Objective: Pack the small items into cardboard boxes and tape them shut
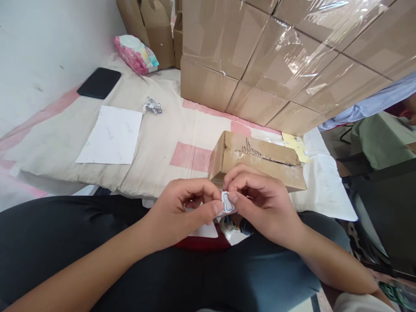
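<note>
Between my two hands, above my lap, is a small white piece with a blue outlined shape (229,203), perhaps a sticker; its material is not certain. My left hand (185,206) pinches its left side between thumb and fingers. From the right, the thumb and forefinger of my right hand (263,201) close on the other edge. Just beyond my right hand lies a brown cardboard box (269,151) with a torn, ragged slit along its top. A white sheet (110,134) with faint printed marks and a crumpled strip (152,105) lie farther off to the left.
A tall stack of cardboard boxes (211,43) under shiny clear wrap stands at the back. A black flat object (99,82) and a pink wipes pack (134,54) lie by the wall. Yellow paper (296,145) sits behind the torn box. Cloth (156,147) covers the surface.
</note>
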A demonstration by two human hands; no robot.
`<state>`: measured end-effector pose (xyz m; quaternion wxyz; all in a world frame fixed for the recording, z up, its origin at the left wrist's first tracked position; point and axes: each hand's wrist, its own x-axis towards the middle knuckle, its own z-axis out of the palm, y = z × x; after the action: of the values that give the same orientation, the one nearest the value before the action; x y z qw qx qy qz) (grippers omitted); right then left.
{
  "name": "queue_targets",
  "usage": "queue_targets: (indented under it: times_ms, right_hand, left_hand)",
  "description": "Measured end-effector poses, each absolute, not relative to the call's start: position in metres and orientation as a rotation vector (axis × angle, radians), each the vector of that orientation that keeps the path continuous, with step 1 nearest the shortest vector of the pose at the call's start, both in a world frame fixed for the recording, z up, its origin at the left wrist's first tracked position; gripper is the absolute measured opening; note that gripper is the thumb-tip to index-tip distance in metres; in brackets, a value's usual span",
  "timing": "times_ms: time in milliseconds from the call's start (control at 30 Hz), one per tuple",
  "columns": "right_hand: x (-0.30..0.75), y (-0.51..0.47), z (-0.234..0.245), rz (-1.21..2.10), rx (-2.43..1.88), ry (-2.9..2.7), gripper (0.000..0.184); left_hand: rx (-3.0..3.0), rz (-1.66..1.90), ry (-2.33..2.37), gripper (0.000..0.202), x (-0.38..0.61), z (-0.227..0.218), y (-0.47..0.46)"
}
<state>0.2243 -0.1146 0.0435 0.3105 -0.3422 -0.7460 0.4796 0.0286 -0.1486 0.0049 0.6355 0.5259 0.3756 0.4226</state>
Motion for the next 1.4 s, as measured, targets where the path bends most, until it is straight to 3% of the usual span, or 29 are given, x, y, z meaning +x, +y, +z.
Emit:
queue_targets:
  times_ms: [233,333,467,667,800,1400]
  right_hand:
    - [0.223,-0.117,0.042,1.157,-0.91,-2.073,0.014]
    - [0.223,-0.119,0.038,0.819,-0.912,-2.152,0.008]
    - [0.223,-0.119,0.032,0.492,-0.83,-2.146,0.024]
    - [0.223,-0.117,0.036,0.844,-0.889,-2.095,0.006]
    - [0.227,-0.118,0.037,0.993,-0.902,-2.033,0.007]
    - [0.23,-0.115,0.033,0.838,-0.675,-2.276,0.014]
  left_hand:
    - [1.247,0.992,0.878,0.018,0.03,0.006,-0.15]
    - [1.257,1.014,0.92,0.017,0.031,0.004,-0.148]
    - [1.202,1.054,1.016,0.016,0.03,0.004,-0.146]
    - [1.345,1.075,1.011,0.017,0.028,0.005,-0.148]
    - [1.366,1.047,1.031,0.019,0.027,0.003,-0.148]
    - [1.191,0.974,0.959,0.017,0.023,0.003,-0.144]
